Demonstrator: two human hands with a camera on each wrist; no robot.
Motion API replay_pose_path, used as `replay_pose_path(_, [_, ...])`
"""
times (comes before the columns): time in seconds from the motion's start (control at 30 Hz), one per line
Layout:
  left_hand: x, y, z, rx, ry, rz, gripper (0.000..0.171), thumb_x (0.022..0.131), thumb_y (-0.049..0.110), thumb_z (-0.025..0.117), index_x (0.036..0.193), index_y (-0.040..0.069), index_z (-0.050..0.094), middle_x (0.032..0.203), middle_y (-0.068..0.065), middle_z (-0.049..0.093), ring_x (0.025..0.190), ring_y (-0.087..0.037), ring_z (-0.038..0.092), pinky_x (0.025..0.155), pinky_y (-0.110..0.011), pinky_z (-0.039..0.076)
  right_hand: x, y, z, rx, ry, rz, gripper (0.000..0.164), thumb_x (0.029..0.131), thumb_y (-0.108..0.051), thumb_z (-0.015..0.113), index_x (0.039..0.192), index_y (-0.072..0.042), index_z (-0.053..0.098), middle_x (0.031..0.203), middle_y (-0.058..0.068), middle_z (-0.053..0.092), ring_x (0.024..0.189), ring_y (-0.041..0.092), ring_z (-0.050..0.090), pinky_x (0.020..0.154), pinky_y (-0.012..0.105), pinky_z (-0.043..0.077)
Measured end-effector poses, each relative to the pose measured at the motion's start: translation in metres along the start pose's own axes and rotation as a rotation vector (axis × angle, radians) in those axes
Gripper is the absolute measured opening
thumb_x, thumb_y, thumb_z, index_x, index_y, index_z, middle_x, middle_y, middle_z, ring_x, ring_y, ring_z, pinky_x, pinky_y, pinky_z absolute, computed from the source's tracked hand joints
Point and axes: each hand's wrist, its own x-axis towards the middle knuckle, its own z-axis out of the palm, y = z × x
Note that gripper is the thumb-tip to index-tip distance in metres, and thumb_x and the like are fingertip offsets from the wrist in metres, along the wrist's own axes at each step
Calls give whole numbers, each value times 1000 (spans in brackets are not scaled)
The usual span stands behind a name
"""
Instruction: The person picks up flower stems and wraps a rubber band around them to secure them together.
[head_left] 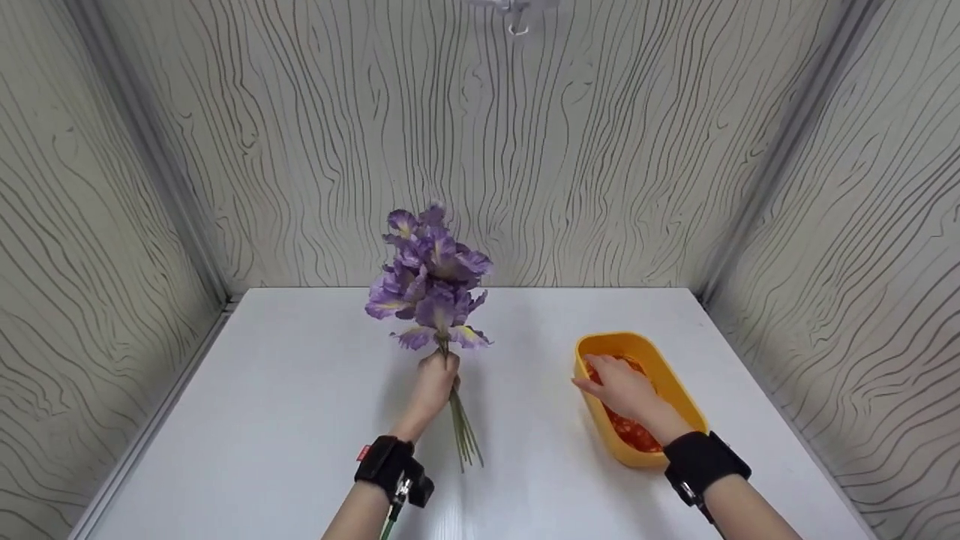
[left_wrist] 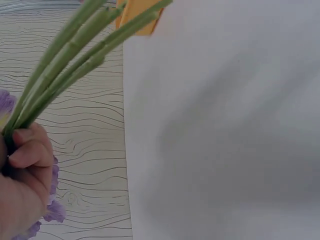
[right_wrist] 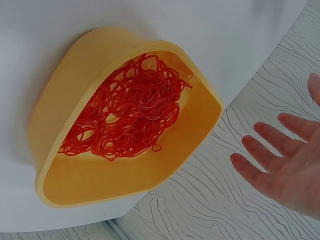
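My left hand (head_left: 433, 384) grips a bunch of purple artificial irises (head_left: 433, 274) by the stems, just under the blooms. The blooms point toward the back wall, and the green stems (left_wrist: 70, 55) stick out of the fist on the near side. On the right stands a yellow oblong container (head_left: 679, 386) holding a tangle of red rubber bands (right_wrist: 145, 105). Above it hovers my right hand (head_left: 624, 386), which hides part of the bands in the head view. In the right wrist view its fingers (right_wrist: 267, 155) are spread, hold nothing and stay apart from the bands.
A white table (head_left: 300, 390) lies under both hands. Wood-grain patterned panels (head_left: 525, 150) close in the back and both sides. A small clear hook (head_left: 517, 26) hangs high on the back panel. Each wrist wears a black strap (head_left: 705, 465) with a cable.
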Motion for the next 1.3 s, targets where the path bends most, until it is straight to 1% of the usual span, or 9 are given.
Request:
replay_pose_path(0.2, [-4,12,5,-196,22,-89,30,89,11,37,63,3,49,46,2,45,32,-5,33,31,-20,26,0,-16,6,88,-10,0,59,87,-41,55,128,0,45,125,19,47,114,34,42,91,49,33])
replay_pose_path(0.37, [-9,13,12,-280,12,-114,38,90,11,35,57,2,49,45,2,44,30,-3,31,29,-19,24,-1,-38,12,201,-56,-39,53,88,-41,54,125,-3,50,123,13,50,114,29,45,91,47,35])
replay_pose_path(0.47, [-12,12,15,-298,25,-103,38,91,10,35,57,1,49,45,2,43,29,-1,30,29,-19,23,0,-50,15,230,-84,-86,52,89,-41,52,124,-3,51,123,13,51,113,29,45,90,46,36])
replay_pose_path(0.6, [-21,31,11,-306,41,-98,37,91,6,35,59,-6,50,46,0,43,29,2,27,30,-17,23,1,-62,17,243,-107,-135,52,90,-42,50,124,-3,51,123,14,50,114,29,45,90,46,36])
replay_pose_path(0.7, [-21,33,13,-315,39,-101,37,91,7,35,61,-7,50,47,0,43,30,1,26,30,-17,23,1,-67,20,265,-129,-153,51,91,-41,48,124,-3,50,123,15,50,114,30,44,89,46,36])
replay_pose_path(0.83, [-13,17,23,-322,79,-93,36,91,9,35,59,1,50,46,3,42,31,-2,31,30,-18,23,0,-76,26,335,-171,-158,49,94,-37,43,125,0,49,124,16,50,114,31,45,89,46,37])
replay_pose_path(1.07, [-11,17,32,-288,194,-94,38,91,9,37,58,-1,52,44,4,43,29,2,32,31,-18,23,-1,-99,36,452,-179,-204,46,97,-31,40,123,6,48,120,20,52,110,33,48,88,45,37])
replay_pose_path(1.2, [-12,18,37,-284,247,-89,39,91,9,39,57,-4,54,44,2,43,30,6,32,32,-18,23,-1,-110,41,463,-152,-241,40,97,-27,42,119,5,52,109,15,58,99,27,55,84,42,42])
replay_pose_path(1.3, [-14,18,39,-281,265,-85,38,91,9,40,57,-3,53,45,1,45,31,5,33,33,-19,24,-3,-117,47,486,-138,-269,32,97,-22,42,113,3,54,94,9,61,84,25,59,74,38,47])
